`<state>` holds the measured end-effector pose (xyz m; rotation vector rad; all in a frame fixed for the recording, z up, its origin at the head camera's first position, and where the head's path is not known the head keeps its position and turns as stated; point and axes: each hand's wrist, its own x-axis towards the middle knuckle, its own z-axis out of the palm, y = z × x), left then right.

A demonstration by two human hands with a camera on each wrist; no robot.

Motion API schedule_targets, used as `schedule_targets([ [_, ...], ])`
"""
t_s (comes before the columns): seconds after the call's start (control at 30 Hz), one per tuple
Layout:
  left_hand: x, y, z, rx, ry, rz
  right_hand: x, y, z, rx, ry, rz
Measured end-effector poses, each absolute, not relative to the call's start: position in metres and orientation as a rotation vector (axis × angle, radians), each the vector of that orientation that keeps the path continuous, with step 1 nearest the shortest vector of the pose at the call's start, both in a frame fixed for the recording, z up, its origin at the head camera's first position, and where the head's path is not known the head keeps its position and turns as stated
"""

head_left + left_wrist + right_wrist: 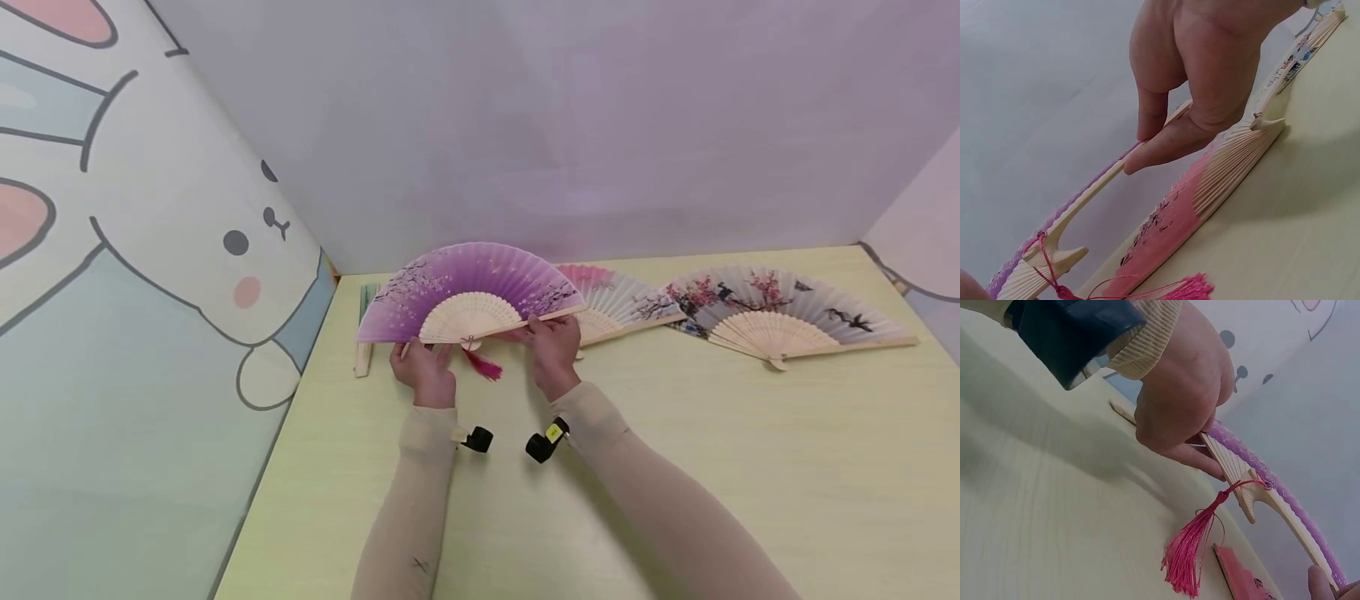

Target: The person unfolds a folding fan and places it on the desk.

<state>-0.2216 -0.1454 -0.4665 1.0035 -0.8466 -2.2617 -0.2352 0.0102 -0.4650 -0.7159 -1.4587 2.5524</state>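
A purple folding fan with a blossom print (517, 271) is spread wide and held up above the table. My left hand (427, 371) grips its left end stick from below. On the opposite side my right hand (555, 352) pinches the other end stick between thumb and fingers, seen closely in the left wrist view. From the fan's pivot hangs a dark pink tassel (1191, 553). Behind my right hand lies an open pink-and-white fan (611, 293), partly covered by the purple one. A folded fan with green cloth (363, 358) lies just left, partly hidden too.
An open grey-white fan with red blossoms (787, 300) lies on the right of the pale yellow table (712, 475), overlapping a darker patterned piece (686, 327). A lilac wall (562, 125) rises along the back edge. On the left stands a rabbit-painted wall (165, 250).
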Motion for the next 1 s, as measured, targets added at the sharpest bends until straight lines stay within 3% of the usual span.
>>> schedule_targets([
  [1.0, -0.226, -0.18, -0.471, 1.125, -0.798, -2.363, -0.24, -0.012, -0.477, -0.654, -1.572, 2.649],
])
